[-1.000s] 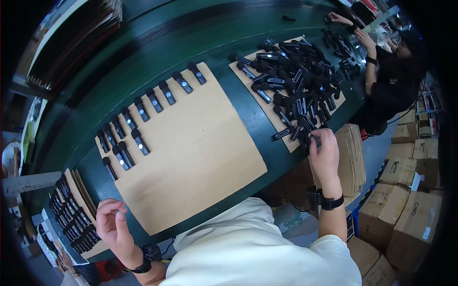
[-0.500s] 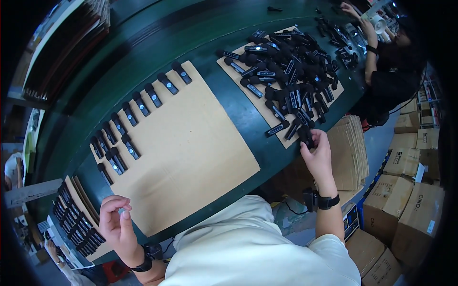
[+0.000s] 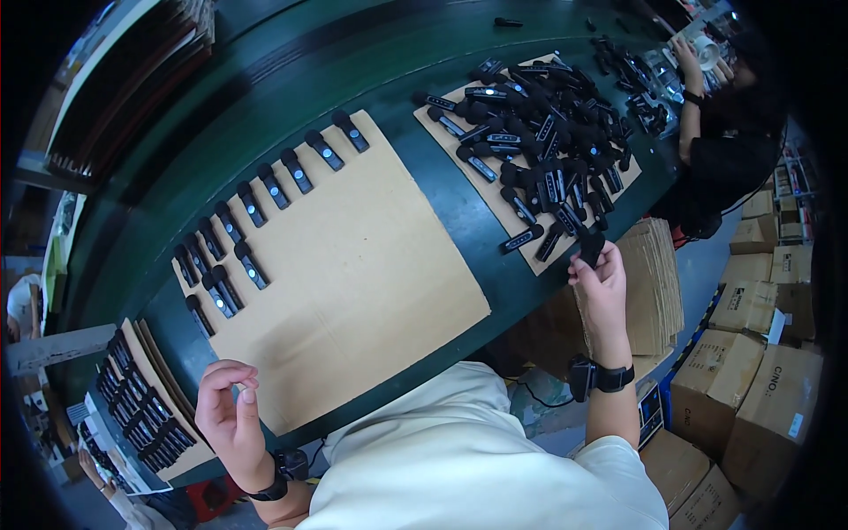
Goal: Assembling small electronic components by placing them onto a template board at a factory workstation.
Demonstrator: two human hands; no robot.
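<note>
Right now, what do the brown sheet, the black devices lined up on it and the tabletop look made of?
Brown sheet: likely cardboard; matte tan face. Black devices: probably plastic bodies, slight sheen; their rounded ends look matte, maybe foam. Tabletop: dark green, semi-gloss with soft reflections; paint or mat, can't tell.

The left hand point(image 3: 231, 415) is raised, fingers curled toward the thumb (a gap between them); the right hand point(image 3: 604, 284) reaches farther forward, pinching.
</note>
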